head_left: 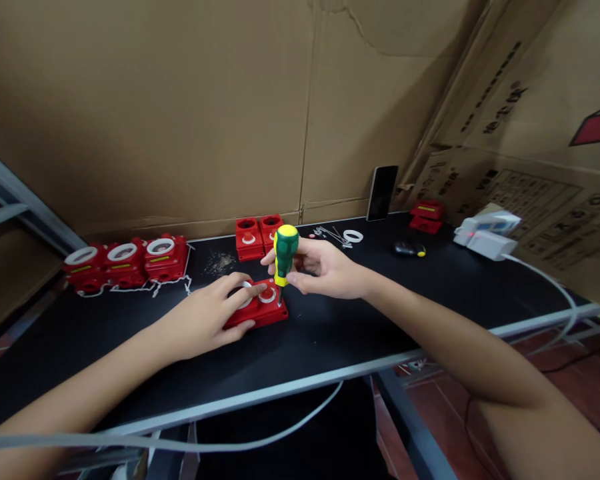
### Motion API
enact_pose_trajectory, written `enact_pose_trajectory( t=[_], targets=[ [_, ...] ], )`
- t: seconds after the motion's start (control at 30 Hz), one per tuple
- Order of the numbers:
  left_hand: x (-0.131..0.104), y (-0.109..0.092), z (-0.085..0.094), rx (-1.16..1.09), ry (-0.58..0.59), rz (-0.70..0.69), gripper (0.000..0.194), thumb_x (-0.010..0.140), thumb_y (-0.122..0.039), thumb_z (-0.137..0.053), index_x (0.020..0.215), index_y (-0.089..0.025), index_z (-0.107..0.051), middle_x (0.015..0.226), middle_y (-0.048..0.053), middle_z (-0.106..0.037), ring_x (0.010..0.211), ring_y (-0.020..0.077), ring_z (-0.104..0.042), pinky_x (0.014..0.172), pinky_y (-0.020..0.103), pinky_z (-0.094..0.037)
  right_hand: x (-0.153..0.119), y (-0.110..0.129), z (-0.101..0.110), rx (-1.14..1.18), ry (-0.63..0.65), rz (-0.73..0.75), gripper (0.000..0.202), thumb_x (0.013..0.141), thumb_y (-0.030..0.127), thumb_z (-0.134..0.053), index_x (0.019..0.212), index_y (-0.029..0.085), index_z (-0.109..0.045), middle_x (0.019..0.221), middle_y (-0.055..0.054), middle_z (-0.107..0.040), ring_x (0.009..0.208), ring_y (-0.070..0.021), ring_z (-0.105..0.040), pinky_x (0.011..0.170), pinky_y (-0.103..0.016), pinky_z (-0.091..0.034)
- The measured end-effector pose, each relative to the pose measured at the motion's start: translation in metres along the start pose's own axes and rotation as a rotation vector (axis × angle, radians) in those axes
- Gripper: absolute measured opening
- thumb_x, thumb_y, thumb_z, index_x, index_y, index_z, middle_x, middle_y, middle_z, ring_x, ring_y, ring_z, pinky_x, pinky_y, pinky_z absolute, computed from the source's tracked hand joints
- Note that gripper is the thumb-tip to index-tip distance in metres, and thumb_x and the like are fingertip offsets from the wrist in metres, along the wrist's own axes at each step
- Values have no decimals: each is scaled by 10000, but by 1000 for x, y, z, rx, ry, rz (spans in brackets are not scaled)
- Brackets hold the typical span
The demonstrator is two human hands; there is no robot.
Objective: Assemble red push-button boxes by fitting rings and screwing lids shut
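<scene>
My left hand presses down on a flat red cover plate with two white-ringed round openings, lying on the black table. My right hand grips a stubby screwdriver with a green and yellow handle. The screwdriver stands upright with its tip on the plate's right corner.
A row of red boxes with white rings stands at the left. Two open red boxes sit behind the plate. A phone leans on the cardboard wall. Screws and a white ring, a red part, a white power strip lie right.
</scene>
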State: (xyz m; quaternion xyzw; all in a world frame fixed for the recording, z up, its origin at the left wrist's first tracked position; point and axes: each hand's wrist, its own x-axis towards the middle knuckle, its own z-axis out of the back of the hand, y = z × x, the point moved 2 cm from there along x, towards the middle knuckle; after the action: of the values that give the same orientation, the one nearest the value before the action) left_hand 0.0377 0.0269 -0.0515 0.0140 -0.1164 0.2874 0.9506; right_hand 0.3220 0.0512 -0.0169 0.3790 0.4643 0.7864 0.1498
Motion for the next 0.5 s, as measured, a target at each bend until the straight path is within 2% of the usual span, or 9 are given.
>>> enact_pose_trajectory(
  t=[0.17,0.4,0.5],
  targets=[
    [1,-1,0,21,13,-6,552,1166,-401,-604,1696,-266,-520,1545,171,-654,1283,339,-774,1057,456,-686,2,1,-1,-32,-22,-2,377,979,392,-905,1251,174,-761,1134,-78,-778,946,-174,-723,823,-310,-624],
    [2,-3,3,33,21,-10,494,1164,-391,-606,1631,-235,-562,1501,177,-668,1251,345,-778,1035,460,-687,2,2,-3,-39,-43,-5,383,970,464,-936,1159,174,-770,1127,-51,-752,745,-104,-585,696,-271,-562],
    [1,-3,3,30,21,-6,479,1150,-374,-630,1606,-239,-576,1468,167,-682,1235,341,-781,1007,444,-690,3,0,-5,-53,-45,4,426,962,538,-948,1128,182,-783,1027,-17,-713,707,-101,-550,664,-269,-528]
  ],
)
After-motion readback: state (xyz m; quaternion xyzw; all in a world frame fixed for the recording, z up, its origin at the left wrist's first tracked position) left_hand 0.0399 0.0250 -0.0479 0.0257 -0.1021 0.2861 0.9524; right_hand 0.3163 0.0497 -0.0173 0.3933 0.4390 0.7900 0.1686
